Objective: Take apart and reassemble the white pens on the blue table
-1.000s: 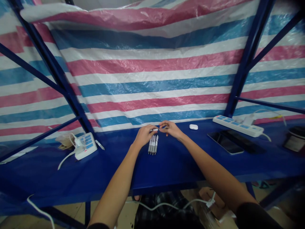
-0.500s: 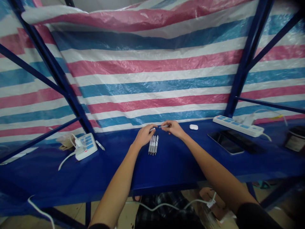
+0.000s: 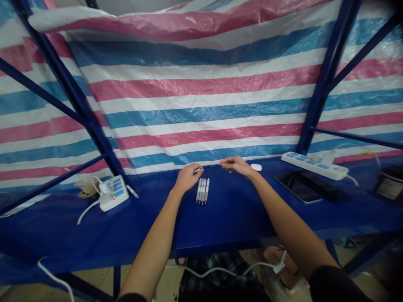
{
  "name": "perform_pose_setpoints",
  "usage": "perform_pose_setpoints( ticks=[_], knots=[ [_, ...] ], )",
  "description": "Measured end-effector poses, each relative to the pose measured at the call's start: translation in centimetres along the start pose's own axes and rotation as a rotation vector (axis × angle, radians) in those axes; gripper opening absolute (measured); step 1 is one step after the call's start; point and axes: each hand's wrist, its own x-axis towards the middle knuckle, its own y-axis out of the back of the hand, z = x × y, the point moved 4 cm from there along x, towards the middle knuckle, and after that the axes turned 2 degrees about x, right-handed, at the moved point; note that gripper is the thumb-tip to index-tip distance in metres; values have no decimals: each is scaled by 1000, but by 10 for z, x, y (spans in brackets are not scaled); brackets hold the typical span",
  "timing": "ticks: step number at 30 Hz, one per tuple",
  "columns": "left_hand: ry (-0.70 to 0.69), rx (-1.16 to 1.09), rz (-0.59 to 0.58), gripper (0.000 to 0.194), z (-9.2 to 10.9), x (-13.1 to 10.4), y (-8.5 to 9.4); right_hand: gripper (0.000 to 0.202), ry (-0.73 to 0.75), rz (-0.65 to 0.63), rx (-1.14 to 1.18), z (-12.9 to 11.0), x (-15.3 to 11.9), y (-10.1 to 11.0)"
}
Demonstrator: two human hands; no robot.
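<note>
A red, white and blue striped plastic sheet (image 3: 201, 90) hangs at twelve o'clock, behind the smooth blue tabletop (image 3: 226, 218). Above the tabletop's far part, the left hand (image 3: 188, 177) and the right hand (image 3: 238, 165) stand a little apart. Four slim grey-and-white pens (image 3: 202, 191) lie side by side, between four and five o'clock from the left hand. A small rounded white case (image 3: 256, 167) sits near the right hand, at three o'clock. The left grip is a narrow pinch on a short white tube (image 3: 197, 170); the right grip, equally narrow, seems to pinch a thin dark rod (image 3: 215, 165), blurred here.
</note>
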Motion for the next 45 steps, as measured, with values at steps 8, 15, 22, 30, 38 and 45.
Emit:
perform_pose_setpoints(
  ticks=[8,15,22,30,38,45],
  knots=[
    [12,18,38,25,1,-1,2,33,-148,81,266,4,1,-19],
    [-10,33,48,29,4,-1,2,40,5,120,-1,-1,0,-35],
    [-14,-15,52,32,4,-1,2,40,-4,146,-49,-7,-2,-41],
    [-29,-111,-13,28,-18,2,-5,41,9,234,33,10,4,-5],
    [2,-144,32,34,-32,2,-9,41,11,263,97,17,5,9],
    [72,-320,64,29,-29,3,-11,40,14,178,39,11,3,-10]
  ],
)
